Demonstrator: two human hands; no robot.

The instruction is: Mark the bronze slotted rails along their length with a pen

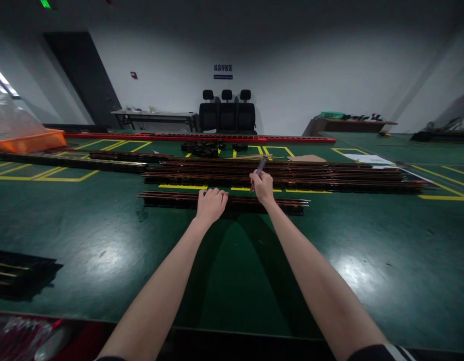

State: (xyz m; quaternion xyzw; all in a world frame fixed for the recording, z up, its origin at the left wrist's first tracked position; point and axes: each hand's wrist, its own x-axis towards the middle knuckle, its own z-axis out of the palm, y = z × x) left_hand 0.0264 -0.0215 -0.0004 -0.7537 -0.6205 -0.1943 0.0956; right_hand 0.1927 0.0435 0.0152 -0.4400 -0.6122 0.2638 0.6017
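Observation:
A long dark rail with copper-coloured strips (171,199) lies crosswise on the green tabletop in front of me. My left hand (212,203) is closed over its middle, fingertips curled on the far edge. My right hand (262,186) grips a grey, pen-like tool (261,165) that stands up tilted from the fist; its lower end is near the rail, and I cannot tell whether it touches. Just beyond lies a wide row of similar long dark rails (340,176), side by side.
An orange basket (32,142) with clear plastic stands far left. More dark strips (13,273) lie near left. Black parts (201,148), a cardboard piece (307,158) and white paper (370,159) lie behind the rails. A red rail (292,140) runs along the back.

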